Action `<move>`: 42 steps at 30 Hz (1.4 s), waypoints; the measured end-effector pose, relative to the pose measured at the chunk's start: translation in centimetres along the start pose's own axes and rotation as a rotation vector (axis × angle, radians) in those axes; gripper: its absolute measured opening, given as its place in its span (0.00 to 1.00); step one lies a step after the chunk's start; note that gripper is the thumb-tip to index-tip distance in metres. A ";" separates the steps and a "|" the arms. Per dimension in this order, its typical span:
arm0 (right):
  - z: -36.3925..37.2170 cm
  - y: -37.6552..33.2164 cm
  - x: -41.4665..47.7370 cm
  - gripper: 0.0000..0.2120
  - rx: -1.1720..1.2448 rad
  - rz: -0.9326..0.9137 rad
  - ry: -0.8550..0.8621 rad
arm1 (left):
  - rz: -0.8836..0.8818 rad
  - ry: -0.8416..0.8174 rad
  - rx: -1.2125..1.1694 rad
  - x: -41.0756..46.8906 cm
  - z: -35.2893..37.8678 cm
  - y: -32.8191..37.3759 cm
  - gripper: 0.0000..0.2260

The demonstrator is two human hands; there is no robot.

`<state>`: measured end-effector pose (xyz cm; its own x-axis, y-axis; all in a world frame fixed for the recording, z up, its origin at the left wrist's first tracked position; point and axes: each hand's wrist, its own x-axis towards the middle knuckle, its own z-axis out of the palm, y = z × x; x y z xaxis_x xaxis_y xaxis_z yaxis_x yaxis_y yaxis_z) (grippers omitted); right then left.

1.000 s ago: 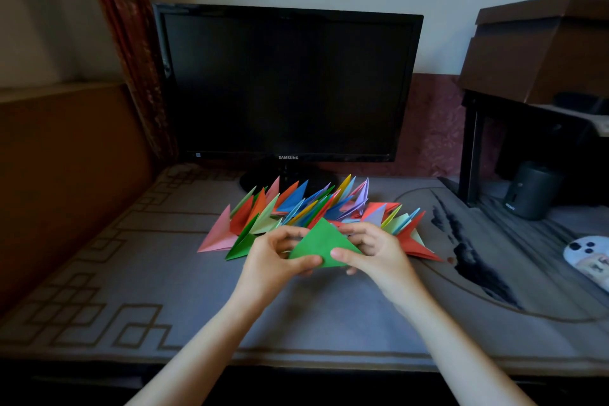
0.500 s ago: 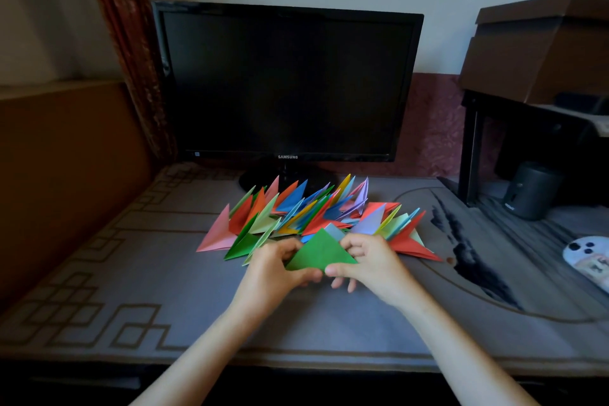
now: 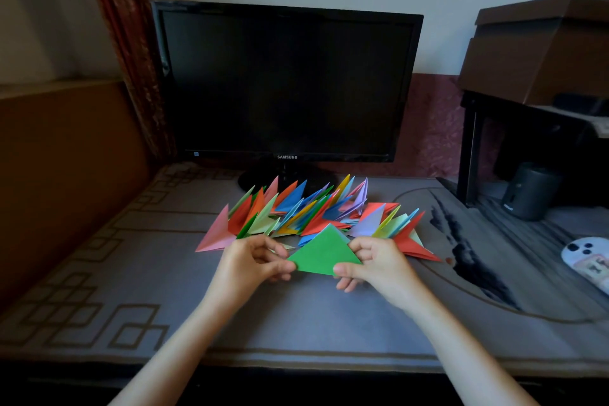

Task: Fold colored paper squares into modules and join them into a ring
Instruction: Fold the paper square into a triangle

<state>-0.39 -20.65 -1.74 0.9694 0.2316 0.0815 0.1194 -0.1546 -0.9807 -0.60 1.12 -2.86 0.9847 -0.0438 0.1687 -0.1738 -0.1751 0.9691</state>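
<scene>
A green folded paper triangle is held above the desk between both hands. My left hand pinches its left corner with thumb and fingers. My right hand pinches its right corner, thumb on top. Just behind the hands lies a spread pile of folded paper modules in pink, red, orange, blue, yellow, lilac and light green, their points sticking up and back.
A black monitor stands behind the pile on the grey patterned desk mat. A brown box sits on a dark stand at the right, a small dark speaker under it. A white phone lies at the right edge.
Both hands have drawn the green triangle slightly nearer to me and moved apart to its outer corners. The pile has not moved.
</scene>
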 end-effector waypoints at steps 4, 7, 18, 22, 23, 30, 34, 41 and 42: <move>-0.2 -0.1 -0.2 0.08 -0.031 0.004 -0.016 | 0.021 0.005 0.062 -0.1 0.0 0.2 0.09; -0.4 -0.3 -0.4 0.08 -0.049 0.008 -0.013 | 0.042 0.033 0.085 0.0 0.0 0.3 0.09; -1.3 -0.1 -1.2 0.10 0.005 0.049 0.039 | 0.067 0.067 -0.017 -0.1 -0.3 -0.4 0.08; -1.3 -0.2 -1.4 0.06 0.143 -0.025 0.168 | -0.074 0.121 -0.313 -0.5 0.9 0.1 0.10; -0.9 -0.3 -1.4 0.05 0.178 -0.036 0.191 | -0.104 0.101 -0.351 -0.8 1.4 0.2 0.12; 2.7 -0.3 -1.7 0.09 0.306 -0.019 0.143 | -0.072 0.130 -0.417 -0.5 4.4 1.8 0.06; 2.4 0.0 -1.7 0.12 0.134 -0.142 0.222 | 0.013 0.157 -0.264 -0.1 3.4 1.7 0.08; -1.0 -1.3 -0.9 0.24 -0.470 -0.423 -0.046 | -0.086 -0.031 -0.269 -0.6 2.4 1.2 0.07; -0.9 -1.2 -0.7 0.21 -0.456 -0.412 -0.079 | -0.092 -0.054 -0.280 -0.7 2.4 1.3 0.07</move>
<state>-0.99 -21.49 -0.49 0.8074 0.4275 0.4065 0.5769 -0.4280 -0.6957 -1.52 -1.45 -2.17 0.9926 -0.0944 0.0758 -0.0666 0.0974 0.9930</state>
